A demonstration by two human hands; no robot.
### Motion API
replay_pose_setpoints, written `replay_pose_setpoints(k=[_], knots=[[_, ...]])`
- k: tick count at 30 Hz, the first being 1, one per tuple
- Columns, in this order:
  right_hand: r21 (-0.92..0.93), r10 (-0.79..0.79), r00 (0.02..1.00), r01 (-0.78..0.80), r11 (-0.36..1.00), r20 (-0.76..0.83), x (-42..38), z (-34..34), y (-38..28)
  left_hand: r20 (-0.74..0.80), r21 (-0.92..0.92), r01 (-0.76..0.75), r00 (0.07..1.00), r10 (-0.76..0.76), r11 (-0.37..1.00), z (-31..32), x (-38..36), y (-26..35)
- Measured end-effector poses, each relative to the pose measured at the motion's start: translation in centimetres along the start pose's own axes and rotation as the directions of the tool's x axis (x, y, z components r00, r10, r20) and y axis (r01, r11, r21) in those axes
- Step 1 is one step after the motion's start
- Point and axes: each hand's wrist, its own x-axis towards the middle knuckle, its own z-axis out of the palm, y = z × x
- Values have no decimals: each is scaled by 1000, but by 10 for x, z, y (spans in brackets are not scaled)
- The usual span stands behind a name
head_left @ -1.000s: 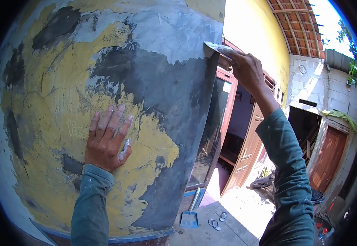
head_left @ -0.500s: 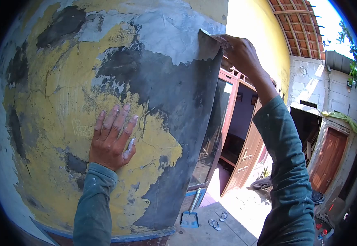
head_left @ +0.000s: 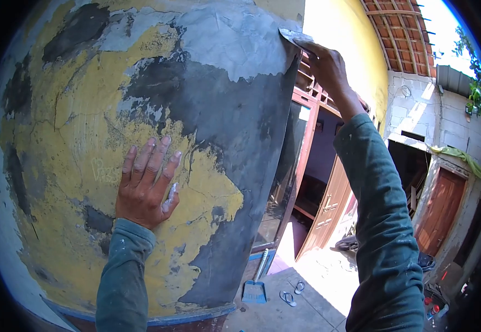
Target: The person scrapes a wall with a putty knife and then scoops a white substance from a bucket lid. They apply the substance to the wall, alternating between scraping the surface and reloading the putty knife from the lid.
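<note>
My left hand (head_left: pixel 147 185) lies flat on the yellow, peeling part of the wall (head_left: pixel 207 182), fingers stretched out, with whitish smears on the thumb and fingertips. Up at the wall's right corner, my right hand (head_left: pixel 328 65) is closed round a putty knife (head_left: pixel 296 37). Its thin metal blade is seen nearly edge-on, close to the upper edge of the wall corner; its handle is hidden in my fingers. Beside the blade spreads a light grey patch of filler (head_left: pixel 235 41), over a darker grey patch (head_left: pixel 224 99).
Right of the corner are a dark window (head_left: pixel 282 177) and an open wooden door (head_left: pixel 326 207). On the floor below stand a blue dustpan (head_left: pixel 255 290) and a pair of sandals (head_left: pixel 288 299). Farther right is a brown door (head_left: pixel 440 210) in a block wall.
The putty knife has turned from its broad face lying across the corner to nearly edge-on, and sits slightly higher and to the right. My left hand stays on the same spot.
</note>
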Motion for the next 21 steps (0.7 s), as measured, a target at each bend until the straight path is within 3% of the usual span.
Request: replay_pose_setpoints(k=[2, 4, 6, 8, 9, 10, 12, 14, 16, 19, 20, 21], knots=[[-30, 5, 998, -3, 1000, 64, -24, -17, 2, 3, -9, -2, 1000, 2, 1000, 1, -1, 0], [62, -33, 990, 25, 998, 135, -29, -42, 6, -12, -3, 5, 1000, -5, 1000, 0, 0, 0], [121, -103, 995, 104, 987, -16, -15, -45, 16, -9, -12, 31, 999, -31, 999, 0, 1, 2], [60, 8, 1000, -7, 998, -24, 17, -51, 11, 4, -19, 29, 1000, -29, 999, -1, 0, 3], [-58, 15, 998, -19, 998, -61, 35, -39, 20, 12, -16, 36, 999, -35, 999, -2, 1, 3], [-98, 118, 993, -118, 988, -8, 53, -32, 16, 15, -13, 35, 999, -35, 999, -1, 1, 3], [-178, 13, 1000, -15, 984, -9, 82, 4, 39, 6, -16, 31, 999, -31, 999, 0, 0, 2], [-59, 174, 982, -170, 984, 70, 79, 1, -1, 4, -19, 16, 1000, -16, 1000, 0, 0, 1], [-30, 115, 993, -115, 993, 21, 62, 4, -13, 2, -30, 11, 1000, -11, 999, 0, -1, 0], [113, 52, 986, -70, 991, 155, 28, -15, -29, -8, -45, 8, 1000, -9, 999, 0, 1, 2], [68, -22, 987, 11, 998, 160, 15, -21, -32, -16, -34, 15, 1000, -15, 999, 1, 0, 1], [71, -3, 980, -11, 997, 198, 4, -29, -41, -23, -20, 21, 999, -21, 1000, 3, 0, 1]])
